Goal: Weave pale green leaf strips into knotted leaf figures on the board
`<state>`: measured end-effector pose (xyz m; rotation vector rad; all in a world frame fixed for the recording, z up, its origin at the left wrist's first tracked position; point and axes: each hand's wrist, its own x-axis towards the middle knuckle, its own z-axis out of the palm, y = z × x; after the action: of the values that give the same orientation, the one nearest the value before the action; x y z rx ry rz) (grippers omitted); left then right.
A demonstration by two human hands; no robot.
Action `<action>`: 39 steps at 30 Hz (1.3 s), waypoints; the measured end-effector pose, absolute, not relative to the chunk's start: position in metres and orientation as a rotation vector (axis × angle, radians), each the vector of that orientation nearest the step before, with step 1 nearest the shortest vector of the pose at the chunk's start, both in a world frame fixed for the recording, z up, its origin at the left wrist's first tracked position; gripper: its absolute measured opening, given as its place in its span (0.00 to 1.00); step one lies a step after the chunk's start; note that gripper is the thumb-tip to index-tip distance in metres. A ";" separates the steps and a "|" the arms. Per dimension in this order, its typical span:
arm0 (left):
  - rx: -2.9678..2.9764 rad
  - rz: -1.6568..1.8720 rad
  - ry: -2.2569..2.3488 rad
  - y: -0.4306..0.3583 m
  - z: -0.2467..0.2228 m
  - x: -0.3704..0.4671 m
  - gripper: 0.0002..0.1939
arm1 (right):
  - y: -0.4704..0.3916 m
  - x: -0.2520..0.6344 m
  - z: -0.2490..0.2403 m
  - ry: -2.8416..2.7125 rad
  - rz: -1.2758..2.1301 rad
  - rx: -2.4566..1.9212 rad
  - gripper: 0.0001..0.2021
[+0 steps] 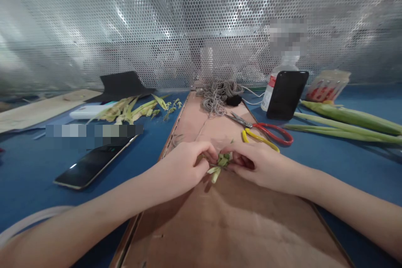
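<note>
Hands pinch green leaf strips over a brown board

Blue covering spreads over the desk (40,167), and a long brown board (226,217) runs down its middle from the near edge toward the far edge. A perforated metal screen (176,21) closes off the far edge and blurs whatever lies behind it.

At the board's middle, the left hand (185,167) and the right hand (260,165) meet, fingertips clenched from both sides on a small bundle of leaf strips (220,164). Pale green ends stick out below the fingers, just above the board.

Beyond the hands, scissors (266,132) with one red and one yellow handle lie across the board's right edge. A tangle of grey cord (218,94) sits at the board's far end.

To the right of the board, long green stalks (345,121) lie on the blue covering, near an upright dark phone (287,94) that leans on a white bottle (284,67). A packet with red print (326,86) stands by the screen.

To the left, a second phone (91,165) lies flat, well apart from the hands. Further back, leaf trimmings (135,109) lie heaped beside a white case (86,112) and a black pad (122,83). A tan sheet (34,111) covers the far left corner.
</note>
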<state>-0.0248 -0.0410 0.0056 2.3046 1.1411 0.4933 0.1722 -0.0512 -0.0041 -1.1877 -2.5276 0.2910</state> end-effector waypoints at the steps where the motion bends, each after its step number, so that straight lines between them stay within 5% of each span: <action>1: 2.309 0.489 1.147 -0.041 0.006 -0.025 0.13 | -0.051 0.172 -0.004 -2.528 0.294 -1.186 0.09; 17: 2.438 0.453 1.032 -0.041 0.007 -0.029 0.08 | -0.061 0.175 0.003 -2.542 0.361 -1.120 0.10; 21: 2.500 0.473 0.975 -0.041 0.008 -0.030 0.08 | -0.066 0.173 0.003 -2.576 0.135 -1.161 0.02; 39: 2.619 0.409 0.901 -0.036 0.007 -0.026 0.06 | -0.064 0.170 -0.004 -2.762 -0.224 -0.943 0.08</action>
<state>-0.0261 -0.0360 0.0073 2.6188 0.9009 0.4089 0.1699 -0.0635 -0.0040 -0.9428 -2.7619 -0.2240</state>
